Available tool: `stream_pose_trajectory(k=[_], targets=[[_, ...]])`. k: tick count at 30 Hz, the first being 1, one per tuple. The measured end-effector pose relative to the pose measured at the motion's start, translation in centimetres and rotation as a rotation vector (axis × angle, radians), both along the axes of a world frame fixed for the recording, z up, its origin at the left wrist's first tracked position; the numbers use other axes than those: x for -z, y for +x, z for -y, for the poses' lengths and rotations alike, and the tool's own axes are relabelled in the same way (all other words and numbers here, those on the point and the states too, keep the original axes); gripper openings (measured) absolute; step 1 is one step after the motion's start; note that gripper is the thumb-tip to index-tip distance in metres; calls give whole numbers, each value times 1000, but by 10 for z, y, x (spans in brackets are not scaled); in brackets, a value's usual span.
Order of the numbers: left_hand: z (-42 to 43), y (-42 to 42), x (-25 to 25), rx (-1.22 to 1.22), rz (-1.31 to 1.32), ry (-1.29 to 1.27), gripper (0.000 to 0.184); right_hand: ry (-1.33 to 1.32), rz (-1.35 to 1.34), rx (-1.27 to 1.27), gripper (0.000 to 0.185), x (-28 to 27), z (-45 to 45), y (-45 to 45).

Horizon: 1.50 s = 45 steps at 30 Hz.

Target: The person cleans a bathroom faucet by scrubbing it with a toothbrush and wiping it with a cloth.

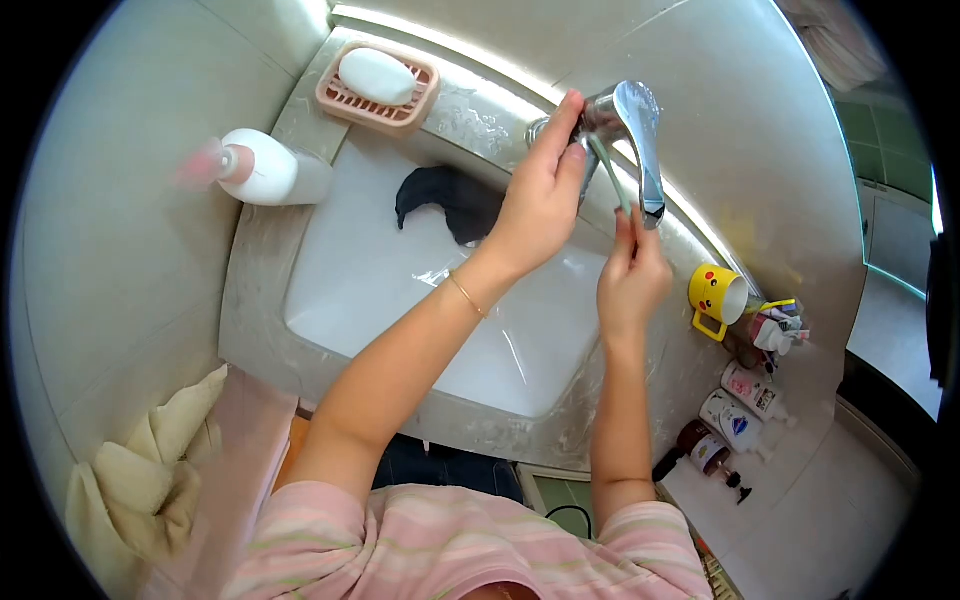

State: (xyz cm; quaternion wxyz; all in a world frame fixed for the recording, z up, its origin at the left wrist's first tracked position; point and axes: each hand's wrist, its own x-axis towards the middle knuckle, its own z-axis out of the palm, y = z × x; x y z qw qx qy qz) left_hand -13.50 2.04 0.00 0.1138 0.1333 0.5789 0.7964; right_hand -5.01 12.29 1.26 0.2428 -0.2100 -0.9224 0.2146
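Note:
A chrome faucet [638, 110] rises at the back of the white sink [420, 335]. My left hand [545, 205] wraps its fingers and thumb round the faucet's body from the left; part of the grip is hidden. Between the fingertips of my right hand [637, 275] is a slim, pale-green toothbrush-like stick [610, 172]. It slants up to the faucet, and its far end is hard to make out there. Below and left of the faucet, a dark cloth [455, 200] lies crumpled in the basin, beside my left wrist.
A white pump bottle [265, 168] and a pink soap dish [405, 118] with white soap [378, 77] stand on the left and back rim. To the right are a yellow mug [708, 290], a holder with brushes [780, 328] and several bottles [730, 420]. Towels [150, 475] hang lower left.

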Motion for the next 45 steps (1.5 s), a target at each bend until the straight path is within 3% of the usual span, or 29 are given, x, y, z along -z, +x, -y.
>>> stream_pose_trajectory(k=[5,8,10,14,17,23,27,30,33,35,42,45], targets=[[3,-1,0,38,22,41,48,13,69,27,10,5,8,-13],[1,-1,6,30,-30,25,48,-1,-144,12,12,12,4,1],[0,1,3,25,-19,26,49,28,14,57,14,-1,5,0],[3,0,6,21,-41,-13,49,84,57,45,13,7,6,-9],[2,2,4,15,-55,-37,49,-48,-128,43,14,12,4,-2],[7,3,2,40,-35,-43,51,-8,71,63,15,-1,9,-14],[9,1,4,43,-123,-100,52,-98,-85,69,18,7,5,2],[8,3,4,30,-105,-102,52,-30,86,114,16,-1,9,-6],[10,1,8,40,-136,-100,53,11,16,35,15,13,9,-6],[9,1,8,54,-139,-99,53,-161,-142,94,16,19,9,4],[10,2,7,48,-130,-94,53,-66,-69,42,15,18,15,-9],[12,1,2,68,-141,-95,53,-178,-172,27,17,24,17,4]])
